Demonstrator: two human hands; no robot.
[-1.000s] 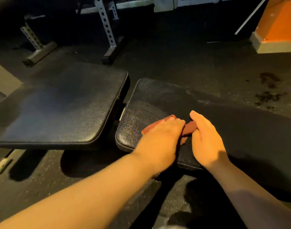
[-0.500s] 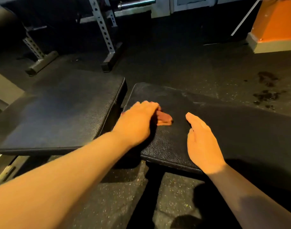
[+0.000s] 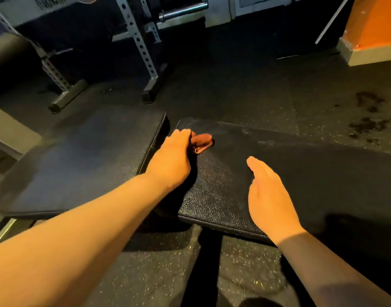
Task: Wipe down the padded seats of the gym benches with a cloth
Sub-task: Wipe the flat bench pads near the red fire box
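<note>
There are two black pads, two hands and one cloth. The left pad (image 3: 79,160) fills the middle left of the frame and the right pad (image 3: 301,173) fills the middle right, with a thin gap between them. The left hand (image 3: 171,161) is closed around the small reddish cloth (image 3: 202,140), which sticks out past the fingers and presses on the top left corner of the right pad, just beside the gap. The right hand (image 3: 267,196) lies flat on the same pad with its fingers out straight (nothing is in it), well apart from the cloth.

Both pads look like bumpy, shiny leather with round corners and a sewn edge. The floor (image 3: 159,273) is dark rubber with tiny light specks, and some dark spots (image 3: 367,127) show at the right. Two grey metal posts with holes (image 3: 139,41) stand at the upper left. An orange block (image 3: 376,21) sits in the upper right corner
</note>
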